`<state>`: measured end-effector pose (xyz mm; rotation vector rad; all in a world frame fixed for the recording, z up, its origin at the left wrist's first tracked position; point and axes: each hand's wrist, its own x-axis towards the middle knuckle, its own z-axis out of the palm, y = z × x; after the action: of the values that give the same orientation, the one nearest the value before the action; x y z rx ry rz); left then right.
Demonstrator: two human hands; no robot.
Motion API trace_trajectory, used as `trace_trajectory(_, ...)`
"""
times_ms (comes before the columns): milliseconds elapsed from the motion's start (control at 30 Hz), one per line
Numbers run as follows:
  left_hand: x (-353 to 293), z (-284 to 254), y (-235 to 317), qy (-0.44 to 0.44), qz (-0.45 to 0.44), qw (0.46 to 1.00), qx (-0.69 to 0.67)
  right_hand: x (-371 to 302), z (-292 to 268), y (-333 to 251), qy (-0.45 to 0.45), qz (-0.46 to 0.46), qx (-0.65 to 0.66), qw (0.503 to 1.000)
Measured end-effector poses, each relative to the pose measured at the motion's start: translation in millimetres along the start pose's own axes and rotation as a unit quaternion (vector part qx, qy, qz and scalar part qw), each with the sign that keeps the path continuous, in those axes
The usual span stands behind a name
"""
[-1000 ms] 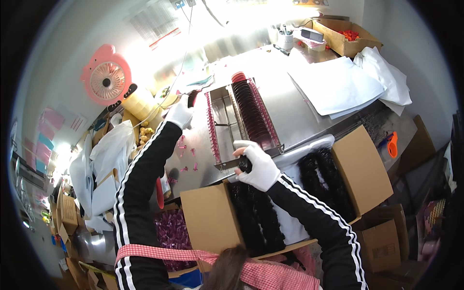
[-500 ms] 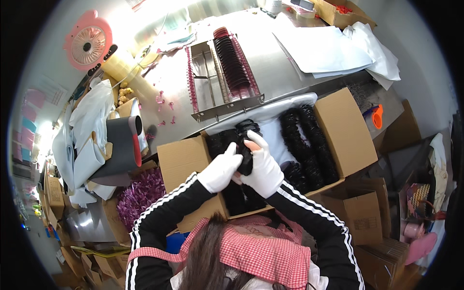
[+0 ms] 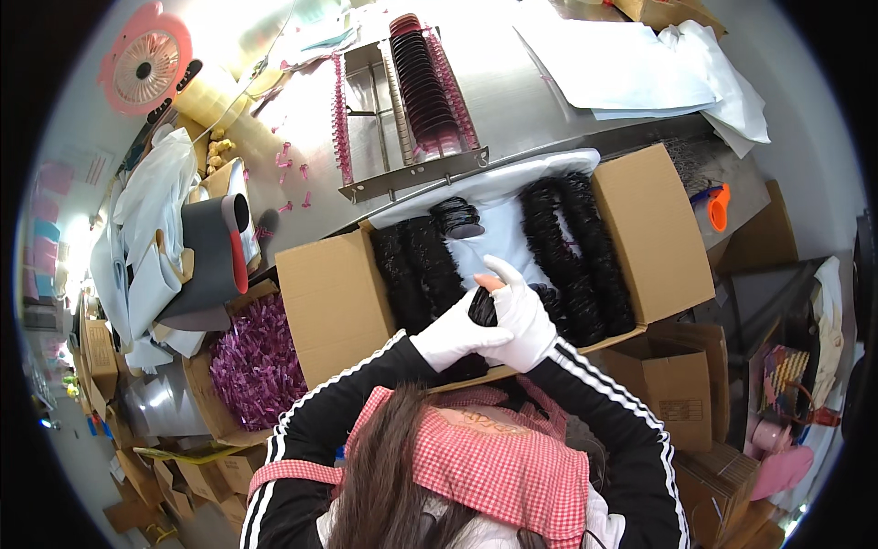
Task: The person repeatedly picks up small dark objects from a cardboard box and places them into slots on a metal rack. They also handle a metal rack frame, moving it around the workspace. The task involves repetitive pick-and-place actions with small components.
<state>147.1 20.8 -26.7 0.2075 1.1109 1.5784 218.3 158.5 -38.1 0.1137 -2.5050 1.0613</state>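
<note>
Fingers (image 3: pixel 491 282) (left hand (image 3: pixel 453 335), right hand (image 3: pixel 523 322)) grip a black bundle (image 3: pixel 481 309) between open carton flaps (image 3: pixel 655 240).

Nothing is readable: lettering on the apron (image 3: pixel 508 455) below the right hand (image 3: pixel 523 320) and print on the box (image 3: pixel 677 395) farther right are unclear.

A pink fan (image 3: pixel 144 69) is near a pale yellow roll (image 3: pixel 210 96) at the upper left. White sheets (image 3: pixel 617 69) lie beside crumpled white plastic (image 3: pixel 720 78), with an orange-handled tool (image 3: pixel 719 208) nearer the person.
</note>
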Motion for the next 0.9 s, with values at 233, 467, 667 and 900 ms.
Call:
trace_trajectory(233, 23.4, -34.8, 22.1, -0.01, -0.057, 0.978, 0.201, 55.1, -49.5, 24.0, -0.289, 0.032, -0.044, 0.956)
trace_trajectory(467, 48.7, -32.1, 32.4, 0.326, 0.138, 0.577, 0.736, 67.6, 10.2, 100.8, -0.154, 0.104, -0.006, 0.983)
trace_trajectory(667, 56.8, -48.2, 10.7, 0.284, 0.088, 0.536, 0.791, 66.6, 25.4, 100.3, -0.066, 0.119, -0.031, 0.99)
trace_trajectory(900, 74.0, -53.9, -3.4, 0.31, 0.083, 0.549, 0.772, 62.3, 56.0, 78.3, -0.148, 0.245, 0.102, 0.953)
